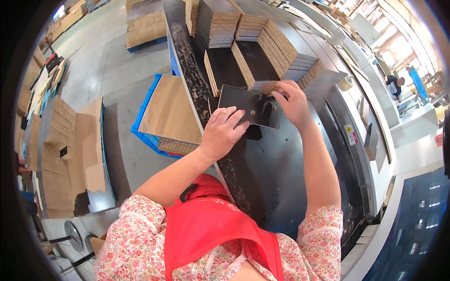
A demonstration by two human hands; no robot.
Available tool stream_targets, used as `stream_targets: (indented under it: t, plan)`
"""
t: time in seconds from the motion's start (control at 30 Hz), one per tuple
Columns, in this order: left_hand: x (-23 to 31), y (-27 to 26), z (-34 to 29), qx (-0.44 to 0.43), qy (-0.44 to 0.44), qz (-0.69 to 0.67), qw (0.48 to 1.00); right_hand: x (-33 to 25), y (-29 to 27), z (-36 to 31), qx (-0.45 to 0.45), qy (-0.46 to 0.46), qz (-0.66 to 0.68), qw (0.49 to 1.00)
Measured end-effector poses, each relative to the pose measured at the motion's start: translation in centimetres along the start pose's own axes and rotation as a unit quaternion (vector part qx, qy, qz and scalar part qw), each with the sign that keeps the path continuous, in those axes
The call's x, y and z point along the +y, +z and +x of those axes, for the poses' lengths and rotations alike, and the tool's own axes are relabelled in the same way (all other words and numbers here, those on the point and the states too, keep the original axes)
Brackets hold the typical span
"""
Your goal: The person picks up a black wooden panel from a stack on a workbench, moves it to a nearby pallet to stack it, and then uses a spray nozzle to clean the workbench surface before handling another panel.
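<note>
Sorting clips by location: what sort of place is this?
Probably a factory floor or workshop: stacks of black-faced boards on a dark workbench, a blue pallet on concrete, and both hands, left hand, right hand, holding a black panel.

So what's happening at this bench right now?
A person in a floral shirt and red apron is handling a thin black panel over a dark workbench. The left hand presses on its near edge while the right hand grips its far end. Behind it, stacks of similar black-faced boards lean in rows. A blue pallet of wood sheets sits to the left.
</note>
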State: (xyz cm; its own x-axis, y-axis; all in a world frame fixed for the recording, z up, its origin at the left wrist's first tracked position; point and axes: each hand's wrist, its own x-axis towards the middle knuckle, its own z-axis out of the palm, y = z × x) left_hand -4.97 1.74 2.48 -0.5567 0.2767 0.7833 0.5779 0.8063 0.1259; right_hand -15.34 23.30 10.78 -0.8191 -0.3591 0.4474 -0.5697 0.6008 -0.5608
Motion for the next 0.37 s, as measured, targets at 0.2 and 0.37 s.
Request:
stream_targets:
  t: [0.2, 0.37]
  plan:
    - [-0.2, 1.3, -0.5, 0.035, -0.025, 0.033, 0.999, 0.0, 0.3, -6.7, 0.012, -0.003, -0.069, 0.998]
    - [-0.7, -0.4, 0.8, -0.006, -0.086, 0.011, 0.996, 0.4, 1.7, -9.5, -0.01, 0.128, -0.085, 0.988]
